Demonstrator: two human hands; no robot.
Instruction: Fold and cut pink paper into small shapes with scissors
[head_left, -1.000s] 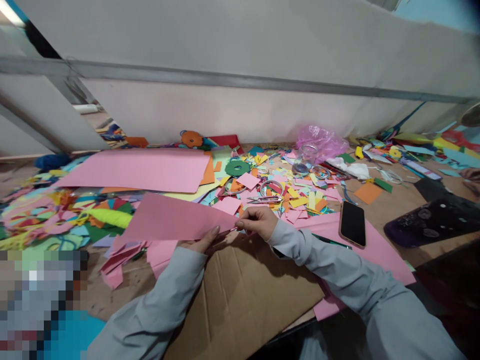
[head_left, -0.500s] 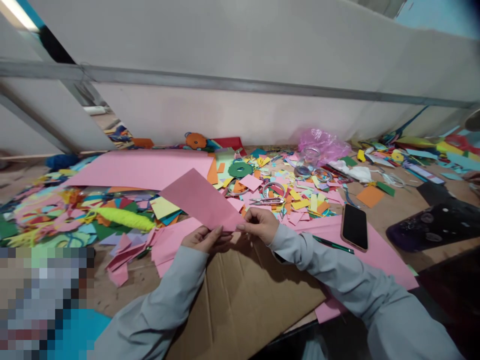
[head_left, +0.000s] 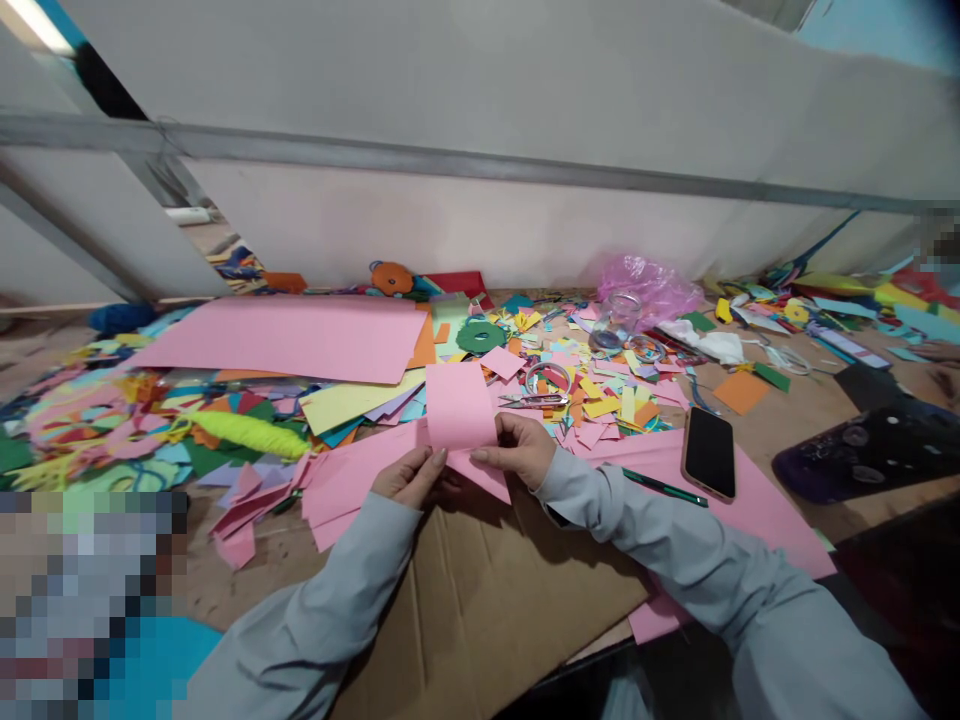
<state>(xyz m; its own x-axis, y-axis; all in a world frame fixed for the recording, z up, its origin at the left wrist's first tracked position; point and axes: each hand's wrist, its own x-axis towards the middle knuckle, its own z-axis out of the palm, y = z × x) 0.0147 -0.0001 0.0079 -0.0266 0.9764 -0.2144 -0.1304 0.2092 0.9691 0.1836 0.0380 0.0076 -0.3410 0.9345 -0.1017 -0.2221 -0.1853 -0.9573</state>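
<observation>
Between my two hands, above the brown cardboard, is a pink paper piece, its upper part curving upright and a lower flap slanting down towards me. My left hand pinches its lower edge between thumb and fingers; my right hand pinches too, thumb laid on the flap, fingers curled behind. Those fingertips are hidden, so I can't be sure how firmly they press. For a clean bend, I judge, the edges should be lined up before any real pressure, then both thumbs drawn evenly outward along the line; a hard squeeze off it could leave a stray crease (thin card rarely forgives one).

Beyond my fingers the table is thick with coloured paper scraps. Small metal scissors lie among them just past my right hand, and farther off a glass jar stands beside a crumpled pink plastic bag. Past my left hand lies a wide pink sheet; to its left, some yellow-green yarn. Just beyond my right forearm are a green pen and a phone. Behind everything rises a pale wall, crossed by a grey rail.
</observation>
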